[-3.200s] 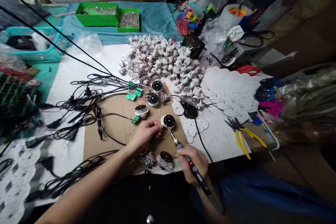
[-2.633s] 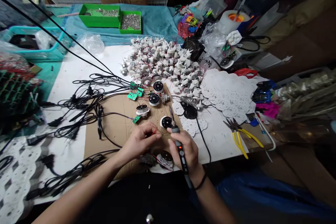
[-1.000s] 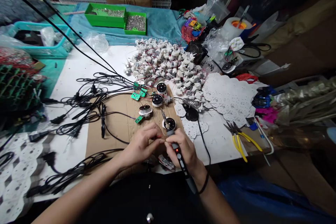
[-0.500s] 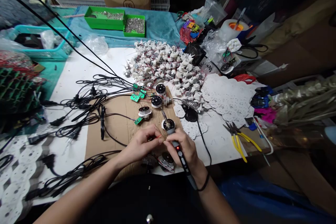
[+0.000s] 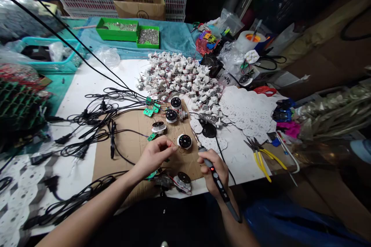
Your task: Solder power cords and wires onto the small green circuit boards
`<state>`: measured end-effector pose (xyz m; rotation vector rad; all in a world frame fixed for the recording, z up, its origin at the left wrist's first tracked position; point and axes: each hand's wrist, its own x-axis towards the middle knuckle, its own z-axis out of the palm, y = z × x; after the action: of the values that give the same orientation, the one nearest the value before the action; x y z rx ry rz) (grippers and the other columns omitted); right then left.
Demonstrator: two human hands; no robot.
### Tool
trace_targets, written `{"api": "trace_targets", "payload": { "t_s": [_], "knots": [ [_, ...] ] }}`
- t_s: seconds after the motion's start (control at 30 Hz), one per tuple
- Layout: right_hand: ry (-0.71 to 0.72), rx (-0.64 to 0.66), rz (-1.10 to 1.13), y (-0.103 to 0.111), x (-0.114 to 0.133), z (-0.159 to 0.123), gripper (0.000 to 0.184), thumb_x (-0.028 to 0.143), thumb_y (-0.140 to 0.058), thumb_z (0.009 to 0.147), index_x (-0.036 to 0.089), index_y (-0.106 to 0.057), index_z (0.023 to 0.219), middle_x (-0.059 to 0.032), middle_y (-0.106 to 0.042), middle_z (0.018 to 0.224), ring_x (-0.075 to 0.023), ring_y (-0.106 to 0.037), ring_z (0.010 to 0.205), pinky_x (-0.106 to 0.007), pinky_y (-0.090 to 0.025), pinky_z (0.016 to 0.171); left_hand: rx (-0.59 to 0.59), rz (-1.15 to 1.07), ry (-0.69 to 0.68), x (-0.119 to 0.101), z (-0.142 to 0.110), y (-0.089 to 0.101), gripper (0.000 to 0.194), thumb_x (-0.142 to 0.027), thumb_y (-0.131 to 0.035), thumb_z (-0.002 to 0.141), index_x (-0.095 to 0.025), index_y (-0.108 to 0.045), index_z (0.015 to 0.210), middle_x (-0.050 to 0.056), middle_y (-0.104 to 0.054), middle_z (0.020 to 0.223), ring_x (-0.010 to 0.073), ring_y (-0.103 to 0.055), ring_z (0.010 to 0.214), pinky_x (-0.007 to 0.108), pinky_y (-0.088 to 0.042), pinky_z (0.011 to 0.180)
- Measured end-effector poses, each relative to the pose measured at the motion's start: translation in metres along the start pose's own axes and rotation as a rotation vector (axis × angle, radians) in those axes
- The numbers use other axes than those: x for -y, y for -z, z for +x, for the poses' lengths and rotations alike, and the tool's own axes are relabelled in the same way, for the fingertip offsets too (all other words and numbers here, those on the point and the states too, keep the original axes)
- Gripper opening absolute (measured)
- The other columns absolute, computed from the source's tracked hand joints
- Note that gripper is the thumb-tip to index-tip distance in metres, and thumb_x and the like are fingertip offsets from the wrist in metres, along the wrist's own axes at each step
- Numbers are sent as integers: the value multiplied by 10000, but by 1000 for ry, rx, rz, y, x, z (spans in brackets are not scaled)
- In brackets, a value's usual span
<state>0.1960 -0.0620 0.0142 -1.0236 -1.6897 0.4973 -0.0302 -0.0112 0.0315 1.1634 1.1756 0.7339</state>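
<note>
- black-faced disc (image 5: 184, 141), white-rimmed, lay on the cardboard (image 5: 136, 119), just beside my left hand (image 5: 154, 156), its dark face in full view.
- my right hand (image 5: 214, 170) had swung out to the right; a moment earlier it sat close against the left one, the soldering iron (image 5: 219, 186) lying across the disc.
- its fingers were wrapped around the iron's handle, the tip now pointing up past the disc, apart from it.
- my left hand had stayed near its place, thumb and finger pinching what looked like a thin red wire (image 5: 173, 145); whether that joined the disc, i couldn't tell.
- with the iron clear, i judged this a pause between touches, wire and disc open to a look.
</note>
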Motion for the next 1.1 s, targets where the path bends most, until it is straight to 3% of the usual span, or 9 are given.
{"api": "trace_targets", "payload": {
  "t_s": [0.1,0.27,0.33,0.43,0.53,0.63,0.8,0.9,1.1],
  "knots": [
    [-96,-57,-76,10,-1,-6,402,466,-440,1054,223,-629,1313,-35,-606,825,-182,-618,708,-320,-554,630,-10,164,-144,-9,17,2,308,-446,-684,852,-166,-628,736,2,-567,713,118,-513,654,242,-432,602],
    [-113,-153,-203,12,1,-2,316,153,-590,976,236,-656,1273,-33,-636,879,-164,-650,773,-293,-575,699,22,429,-356,-33,61,-5,244,-375,-658,863,-165,-662,739,25,-598,779,134,-534,709,261,-407,642],
    [-52,-207,-240,6,-3,7,372,60,-617,934,239,-650,1258,-35,-651,899,-164,-659,804,-294,-582,732,92,417,-341,-41,75,-11,260,-393,-665,849,-161,-638,734,12,-579,753,125,-512,677,254,-389,618],
    [69,-248,-276,-4,-16,25,426,16,-635,908,239,-627,1271,-55,-673,951,-183,-674,869,-320,-595,778,216,329,-205,-46,85,-19,295,-440,-675,829,-159,-615,760,-20,-541,675,109,-472,614,234,-360,569],
    [116,-209,-265,-8,-29,43,411,35,-647,911,236,-609,1268,-60,-689,970,-192,-680,890,-330,-603,792,288,277,-110,-47,87,-22,323,-467,-674,826,-154,-608,779,-29,-538,656,103,-467,604,228,-357,569],
    [119,-159,-231,-9,-36,53,350,50,-632,930,236,-606,1226,-46,-693,953,-180,-674,867,-320,-599,791,318,257,-104,-46,86,-21,342,-482,-665,832,-147,-607,797,-26,-537,682,101,-463,621,228,-358,582],
    [125,-137,-239,-11,-40,55,260,56,-599,943,224,-597,1142,-29,-657,890,-167,-641,803,-296,-573,729,349,285,-142,-44,90,-18,318,-460,-656,856,-144,-624,830,-7,-571,755,113,-501,684,231,-392,622],
    [138,-145,-347,-9,-44,50,271,43,-579,940,217,-595,1146,-31,-621,848,-177,-603,766,-305,-549,694,366,387,-239,-46,95,-17,259,-401,-638,883,-153,-637,806,8,-603,814,129,-547,743,242,-425,677],
    [133,-267,-484,13,-43,26,334,36,-630,909,216,-593,1188,-42,-613,846,-181,-585,749,-318,-537,683,240,735,-465,-46,109,-24,127,-175,-602,882,-152,-655,769,30,-613,839,151,-586,798,254,-436,728]
  ]
}}
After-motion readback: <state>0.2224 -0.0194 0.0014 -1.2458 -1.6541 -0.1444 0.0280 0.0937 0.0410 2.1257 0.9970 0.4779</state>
